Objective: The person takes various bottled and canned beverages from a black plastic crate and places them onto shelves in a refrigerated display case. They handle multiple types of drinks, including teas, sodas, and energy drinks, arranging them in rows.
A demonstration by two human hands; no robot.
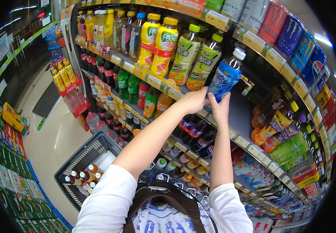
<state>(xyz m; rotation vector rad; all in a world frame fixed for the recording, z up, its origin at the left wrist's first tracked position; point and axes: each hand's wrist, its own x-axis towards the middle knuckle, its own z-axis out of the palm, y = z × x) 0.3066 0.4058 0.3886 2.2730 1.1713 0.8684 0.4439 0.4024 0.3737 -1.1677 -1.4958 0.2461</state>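
Note:
Both of my arms reach up to a middle shelf. A large drink bottle [227, 75] with a blue label and a white cap stands there, tilted slightly to the right. My left hand [195, 101] grips its lower left side, and my right hand [219, 104] wraps round its lower right side. Just left of it are green-capped tea bottles [203, 62] with yellow-green labels. Farther left stand yellow-capped juice bottles [164, 46]. Whether the blue bottle's base touches the shelf [239, 116] is hidden by my hands.
A dark grey shopping basket [65, 167] holding several brown bottles [86, 176] is at lower left. Tall cans [272, 23] line the shelf above. Soda bottles fill the lower shelves. Orange drink bottles [272, 128] lean at right. Stacked green cartons [12, 182] border the aisle floor [55, 143].

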